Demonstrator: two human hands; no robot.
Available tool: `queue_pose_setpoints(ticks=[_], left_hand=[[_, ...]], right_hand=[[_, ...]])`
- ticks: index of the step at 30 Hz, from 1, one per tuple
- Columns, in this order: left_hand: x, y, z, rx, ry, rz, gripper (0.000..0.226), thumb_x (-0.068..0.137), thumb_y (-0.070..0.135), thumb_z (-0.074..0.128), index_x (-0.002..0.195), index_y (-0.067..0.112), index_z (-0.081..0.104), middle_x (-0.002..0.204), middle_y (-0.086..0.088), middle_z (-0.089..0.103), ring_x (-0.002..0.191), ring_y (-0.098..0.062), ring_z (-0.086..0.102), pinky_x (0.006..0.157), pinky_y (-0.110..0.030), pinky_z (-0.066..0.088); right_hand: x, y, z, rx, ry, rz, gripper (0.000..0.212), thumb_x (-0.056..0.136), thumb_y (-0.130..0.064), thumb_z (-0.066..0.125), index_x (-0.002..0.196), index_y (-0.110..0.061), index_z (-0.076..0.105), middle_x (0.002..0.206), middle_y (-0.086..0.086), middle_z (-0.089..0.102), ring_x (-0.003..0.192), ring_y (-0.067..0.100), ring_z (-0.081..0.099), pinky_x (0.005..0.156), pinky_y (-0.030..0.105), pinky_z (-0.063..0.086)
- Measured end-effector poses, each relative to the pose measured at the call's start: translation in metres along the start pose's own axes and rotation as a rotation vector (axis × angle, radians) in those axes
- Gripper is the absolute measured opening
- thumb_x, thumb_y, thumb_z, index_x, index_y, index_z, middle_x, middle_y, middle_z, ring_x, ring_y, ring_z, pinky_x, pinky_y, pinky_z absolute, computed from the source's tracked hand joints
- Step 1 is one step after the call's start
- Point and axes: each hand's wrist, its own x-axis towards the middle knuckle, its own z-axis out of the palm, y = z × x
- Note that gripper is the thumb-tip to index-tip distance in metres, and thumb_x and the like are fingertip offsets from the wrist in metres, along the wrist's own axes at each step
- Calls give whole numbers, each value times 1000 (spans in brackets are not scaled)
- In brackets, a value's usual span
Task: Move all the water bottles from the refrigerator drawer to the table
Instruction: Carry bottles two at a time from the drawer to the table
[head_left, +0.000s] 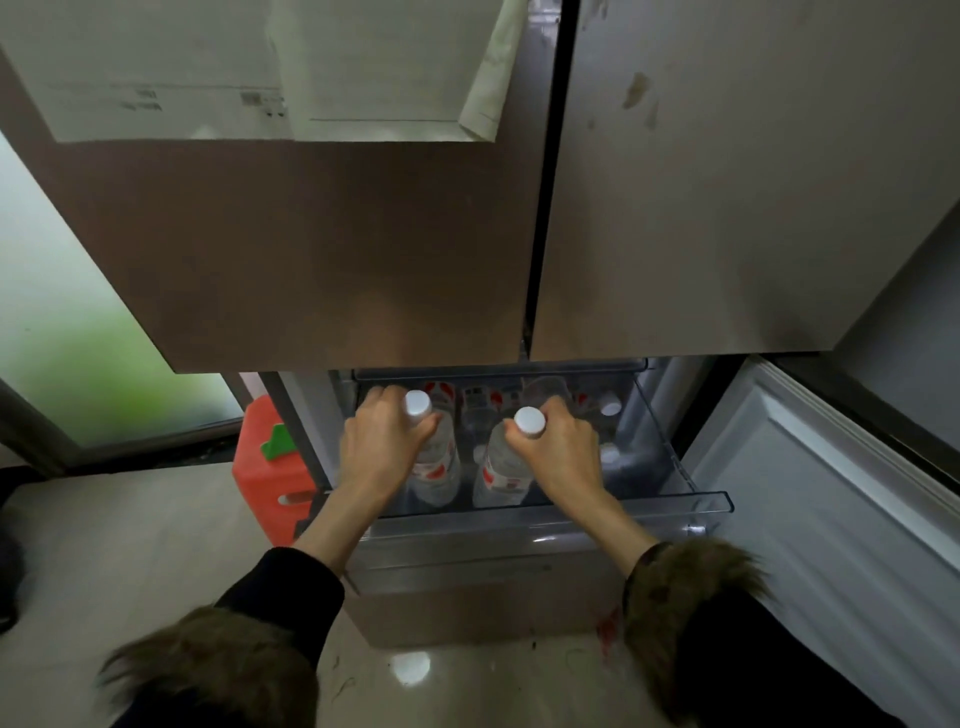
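Inside the pulled-out clear plastic refrigerator drawer (691, 501), the left hand (382, 447) and right hand (563, 449) are each closing around a white-capped clear water bottle (436, 462) neck. More bottles are standing farther back. Wet, condensation-slick necks could slip during lifting.

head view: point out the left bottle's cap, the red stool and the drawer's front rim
left bottle's cap (417, 404), head view, on the white top face
red stool (260, 467), head view, on its side wall
drawer (545, 512), head view, on the clear front rim
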Motion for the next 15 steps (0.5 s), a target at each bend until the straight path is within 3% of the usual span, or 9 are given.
queue_pose_setpoints(ticks=[3, 7, 11, 13, 15], left_hand=[[4, 0, 7, 47, -32, -10, 43, 79, 48, 64, 99, 10, 61, 103, -13, 63, 89, -36, 61, 74, -42, 51], [6, -6, 14, 23, -58, -43, 46, 77, 52, 64, 99, 12, 63, 102, -11, 64, 90, -34, 62, 73, -40, 52], [11, -21, 24, -144, -126, -25, 40, 80, 50, 62, 86, 10, 59, 83, -12, 61, 78, -31, 61, 64, -35, 48], [11, -31, 33, -175, -183, 2, 41, 81, 47, 62, 97, 10, 62, 91, -15, 59, 83, -32, 59, 67, -34, 46], [12, -42, 39, -224, -233, 8, 54, 79, 51, 62, 116, 12, 59, 109, -16, 55, 98, -32, 56, 83, -37, 49]], right_hand=[[6, -8, 7, -22, -35, -28, 45, 83, -43, 62, 103, -4, 54, 99, 15, 66, 93, 32, 61, 62, 29, 39], [15, -13, 18, -3, -45, -10, 50, 80, -49, 64, 102, -5, 56, 100, 14, 66, 95, 31, 62, 69, 35, 49], [15, 2, 24, 43, -95, -76, 48, 81, -47, 64, 111, -12, 53, 105, 8, 64, 98, 25, 61, 73, 32, 48], [12, 14, 26, 46, -164, -124, 48, 83, -43, 63, 121, -17, 51, 113, 5, 55, 104, 21, 55, 80, 29, 45], [12, 25, 26, 65, -264, -132, 56, 83, -41, 64, 132, -23, 44, 121, 3, 44, 112, 19, 49, 92, 30, 43]])
